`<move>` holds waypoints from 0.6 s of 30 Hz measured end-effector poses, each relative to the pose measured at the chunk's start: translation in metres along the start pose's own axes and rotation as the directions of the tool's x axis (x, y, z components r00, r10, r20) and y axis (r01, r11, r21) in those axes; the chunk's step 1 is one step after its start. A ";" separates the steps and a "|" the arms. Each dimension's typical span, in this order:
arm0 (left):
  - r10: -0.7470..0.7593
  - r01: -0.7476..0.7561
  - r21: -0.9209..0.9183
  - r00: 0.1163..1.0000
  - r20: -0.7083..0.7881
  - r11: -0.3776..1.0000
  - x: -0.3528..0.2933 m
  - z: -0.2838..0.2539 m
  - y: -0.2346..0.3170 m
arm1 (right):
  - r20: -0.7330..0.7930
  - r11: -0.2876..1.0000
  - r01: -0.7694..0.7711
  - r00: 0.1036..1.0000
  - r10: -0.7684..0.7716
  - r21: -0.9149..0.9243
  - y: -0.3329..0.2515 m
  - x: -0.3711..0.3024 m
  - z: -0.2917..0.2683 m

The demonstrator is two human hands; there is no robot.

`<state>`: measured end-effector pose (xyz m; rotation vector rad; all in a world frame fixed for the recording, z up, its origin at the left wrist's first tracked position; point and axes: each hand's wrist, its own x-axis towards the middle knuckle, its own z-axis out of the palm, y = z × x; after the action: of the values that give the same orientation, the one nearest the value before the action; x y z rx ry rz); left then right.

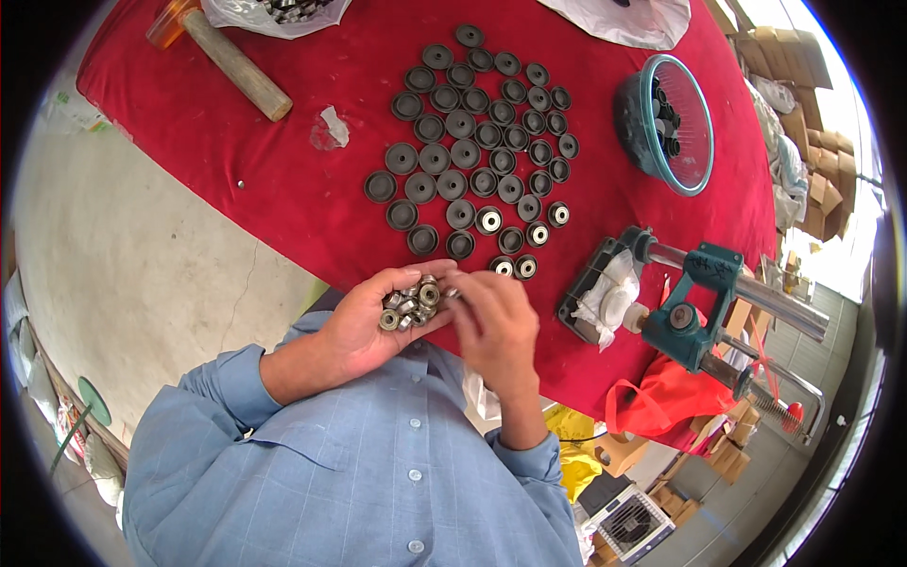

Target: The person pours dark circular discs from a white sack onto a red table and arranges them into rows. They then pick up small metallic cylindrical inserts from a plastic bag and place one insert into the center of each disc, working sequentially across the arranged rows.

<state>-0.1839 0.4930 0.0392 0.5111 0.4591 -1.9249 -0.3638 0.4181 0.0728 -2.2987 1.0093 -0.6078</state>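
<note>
Loose bearings (pixel 428 296) are heaped in the left hand (pixel 359 329), held palm up and open, fingers together beneath. A single bearing (pixel 453 293) appears pinched between thumb and fingers of the right hand (pixel 501 331), just right of the heap; its axis cannot be told. Unfilled black caps (pixel 460 246) are laid just beyond the fingertips, away from the body, on red cloth (pixel 321 213).

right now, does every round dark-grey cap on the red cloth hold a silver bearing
No, only a few hold silver ring-shaped bearings; the other round dark-grey caps show only dark surfaces.
</note>
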 end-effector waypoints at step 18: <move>-0.061 0.063 0.057 0.998 -0.030 0.996 -0.002 0.008 0.007 | -0.284 0.905 -0.052 0.956 -0.078 -0.422 0.072 0.046 0.006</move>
<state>-0.1778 0.4881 0.0462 0.5685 0.4426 -1.9976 -0.3687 0.3438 0.0302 -2.6459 1.3846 -0.8224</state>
